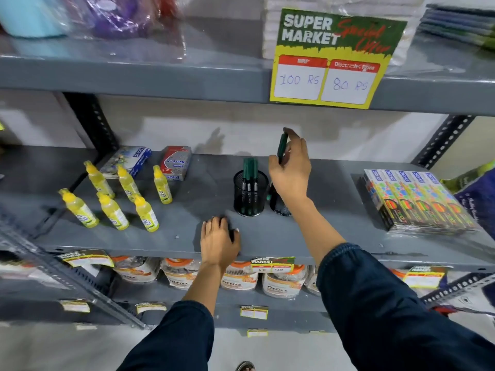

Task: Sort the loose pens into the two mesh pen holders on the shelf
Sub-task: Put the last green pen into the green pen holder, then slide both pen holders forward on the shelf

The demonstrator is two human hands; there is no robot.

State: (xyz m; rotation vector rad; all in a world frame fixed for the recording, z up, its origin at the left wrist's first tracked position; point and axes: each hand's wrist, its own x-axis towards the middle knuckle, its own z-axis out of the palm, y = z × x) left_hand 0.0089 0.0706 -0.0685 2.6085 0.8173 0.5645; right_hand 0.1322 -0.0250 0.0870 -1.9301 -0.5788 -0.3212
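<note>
Grey shelf [187, 236]: right hand [290, 175] pinches a green pen [282, 145] upright above the half-hidden right holder [278, 207]; left hand [218, 243] rests flat, empty. A crooked drop could miss or tip it against the left holder [250, 194].

We find bare shelf [187, 210] between the yellow bottles [112, 199] and the left mesh holder [250, 194], open to a hand from the front. Our right hand [290, 170] hangs above the right holder [278, 204], blocking its mouth. Right of it the shelf lies bare up to the crayon packs [417, 202]. The upper shelf [160, 76] caps the room overhead.
</note>
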